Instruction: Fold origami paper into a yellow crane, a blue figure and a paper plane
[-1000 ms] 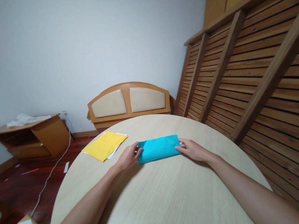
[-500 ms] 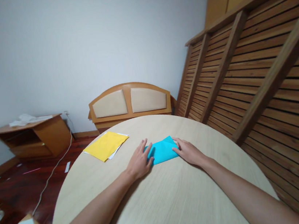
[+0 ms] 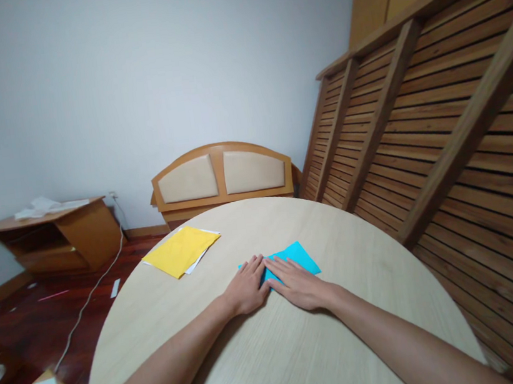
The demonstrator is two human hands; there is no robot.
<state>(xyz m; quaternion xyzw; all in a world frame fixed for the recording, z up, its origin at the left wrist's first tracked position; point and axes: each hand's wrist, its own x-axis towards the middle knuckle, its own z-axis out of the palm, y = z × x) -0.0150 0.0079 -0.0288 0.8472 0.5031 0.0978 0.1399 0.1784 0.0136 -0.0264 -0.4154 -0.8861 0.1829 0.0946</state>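
Note:
A piece of folded blue paper (image 3: 299, 254) lies on the round wooden table (image 3: 279, 365) before me. My left hand (image 3: 249, 286) rests flat over its left part, fingers stretched out. Beside it, my right hand (image 3: 297, 282) lies flat across the paper's middle, with its fingertips close to my left hand's. Both hands cover much of the sheet, so only its right end, far edge and a small left corner show. To the left on the table is a stack of yellow paper (image 3: 182, 251) with white sheets under it.
Beyond the table stands a headboard (image 3: 219, 165) with two cream panels. A slatted wooden frame (image 3: 388, 149) leans along the right. At left are a low cabinet (image 3: 68, 239) with papers on top and a white cable (image 3: 94, 289) across the floor.
My right hand has moved left from the blue paper's right end onto its middle and now lies flat. The paper has shifted and turned slightly. My left hand remains on the left part.

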